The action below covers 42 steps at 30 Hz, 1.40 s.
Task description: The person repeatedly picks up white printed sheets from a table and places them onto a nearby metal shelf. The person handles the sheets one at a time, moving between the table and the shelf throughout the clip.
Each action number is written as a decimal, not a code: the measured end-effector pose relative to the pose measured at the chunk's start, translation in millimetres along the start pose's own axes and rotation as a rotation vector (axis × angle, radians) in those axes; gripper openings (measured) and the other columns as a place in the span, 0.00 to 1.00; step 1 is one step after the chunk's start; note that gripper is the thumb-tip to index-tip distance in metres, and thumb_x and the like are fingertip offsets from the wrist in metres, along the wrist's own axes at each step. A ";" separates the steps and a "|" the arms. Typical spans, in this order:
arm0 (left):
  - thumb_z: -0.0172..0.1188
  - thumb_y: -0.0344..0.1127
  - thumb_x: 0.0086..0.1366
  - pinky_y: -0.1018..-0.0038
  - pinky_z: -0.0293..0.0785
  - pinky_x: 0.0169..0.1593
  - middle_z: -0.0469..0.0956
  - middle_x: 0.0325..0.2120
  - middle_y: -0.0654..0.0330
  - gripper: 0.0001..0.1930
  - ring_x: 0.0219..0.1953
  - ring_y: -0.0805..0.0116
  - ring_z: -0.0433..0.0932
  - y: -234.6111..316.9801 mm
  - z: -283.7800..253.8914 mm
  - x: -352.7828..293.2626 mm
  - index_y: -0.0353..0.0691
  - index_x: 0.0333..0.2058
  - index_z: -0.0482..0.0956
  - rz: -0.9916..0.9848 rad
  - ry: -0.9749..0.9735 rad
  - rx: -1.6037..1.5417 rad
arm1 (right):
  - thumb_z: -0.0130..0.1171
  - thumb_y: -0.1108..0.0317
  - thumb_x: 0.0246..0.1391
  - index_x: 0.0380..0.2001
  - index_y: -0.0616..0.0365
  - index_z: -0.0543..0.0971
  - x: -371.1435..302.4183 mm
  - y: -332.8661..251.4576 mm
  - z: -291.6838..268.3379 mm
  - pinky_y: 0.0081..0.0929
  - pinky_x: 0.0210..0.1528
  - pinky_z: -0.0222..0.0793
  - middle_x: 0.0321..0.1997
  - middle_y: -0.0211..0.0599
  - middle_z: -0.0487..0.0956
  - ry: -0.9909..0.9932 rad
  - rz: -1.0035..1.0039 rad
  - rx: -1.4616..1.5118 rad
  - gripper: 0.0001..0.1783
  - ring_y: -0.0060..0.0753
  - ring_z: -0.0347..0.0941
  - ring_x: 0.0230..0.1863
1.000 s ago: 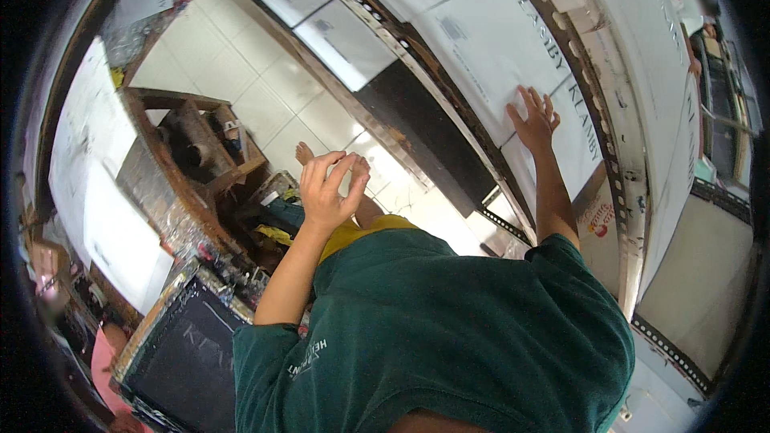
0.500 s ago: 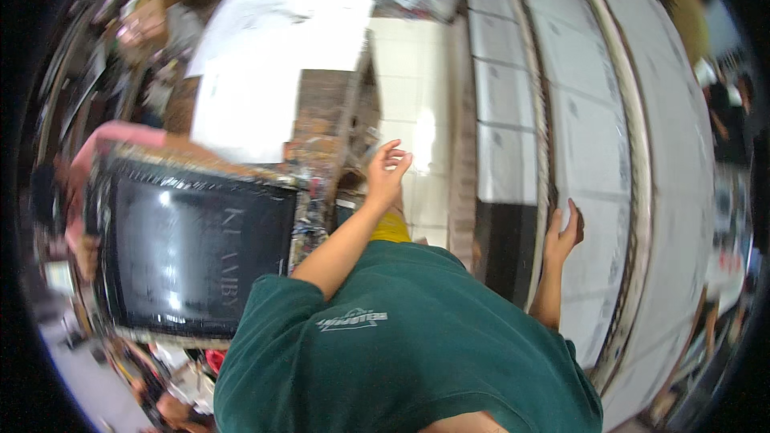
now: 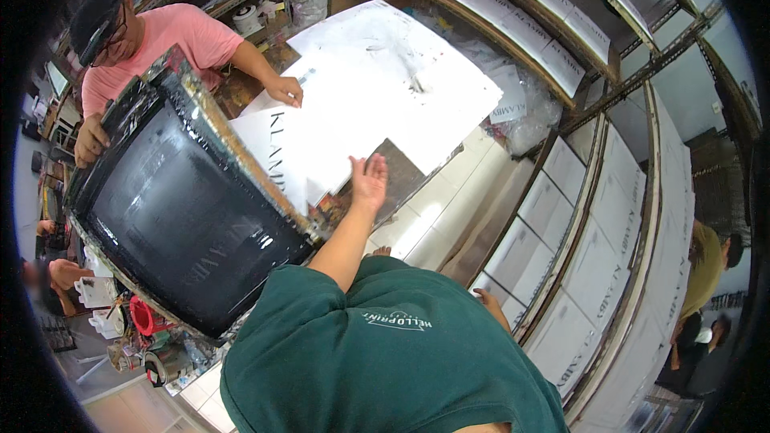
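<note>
Bright, even light; heavy fisheye bending, dark rim.

The person wears a dark green short-sleeved T-shirt with a small white printed logo across its upper part. The sleeve ends above the elbow, leaving the forearm bare. The left hand is bare, with no glove, ring or watch visible.

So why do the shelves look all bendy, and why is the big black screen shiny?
Head view: the fisheye lens curves the straight shelves toward the rim, and the corners go black. The black screen carries pale glare from light above. The left hand is sharp; the floor tiles shine white.
</note>
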<state>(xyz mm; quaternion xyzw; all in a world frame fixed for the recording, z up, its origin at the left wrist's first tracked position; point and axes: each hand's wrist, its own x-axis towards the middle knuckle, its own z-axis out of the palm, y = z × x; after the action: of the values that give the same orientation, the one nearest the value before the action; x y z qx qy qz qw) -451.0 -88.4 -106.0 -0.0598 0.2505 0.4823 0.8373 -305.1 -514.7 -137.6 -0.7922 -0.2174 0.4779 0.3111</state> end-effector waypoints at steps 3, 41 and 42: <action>0.57 0.57 0.51 0.78 0.73 0.44 0.63 0.45 0.51 0.44 0.43 0.64 0.70 13.4 6.4 37.5 0.34 0.56 0.46 0.139 0.004 -0.153 | 0.56 0.64 0.47 0.49 0.61 0.67 23.6 -0.2 -23.1 0.29 0.38 0.68 0.37 0.43 0.76 0.065 0.035 0.013 0.25 0.34 0.72 0.37; 0.62 0.57 0.42 0.64 0.63 0.53 0.69 0.46 0.47 0.39 0.52 0.52 0.65 -71.5 -290.8 -14.9 0.38 0.50 0.65 -1.047 -0.635 2.606 | 0.46 0.71 0.53 0.37 0.54 0.69 74.2 63.1 -37.4 0.15 0.36 0.58 0.29 0.23 0.67 0.959 0.260 0.821 0.08 0.17 0.61 0.32; 0.63 0.57 0.41 0.63 0.63 0.53 0.68 0.46 0.47 0.40 0.52 0.52 0.64 -80.5 -261.6 -17.7 0.38 0.51 0.64 -1.097 -0.502 2.715 | 0.45 0.71 0.53 0.37 0.54 0.69 66.4 84.6 -23.6 0.16 0.36 0.57 0.29 0.24 0.67 1.000 0.281 0.828 0.07 0.17 0.61 0.31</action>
<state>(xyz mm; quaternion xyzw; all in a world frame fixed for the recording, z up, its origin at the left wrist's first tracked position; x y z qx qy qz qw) -485.5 -234.1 -335.9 0.7463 0.2974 -0.4852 0.3452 -250.3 -539.0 -229.9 -0.7543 0.2601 0.1328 0.5880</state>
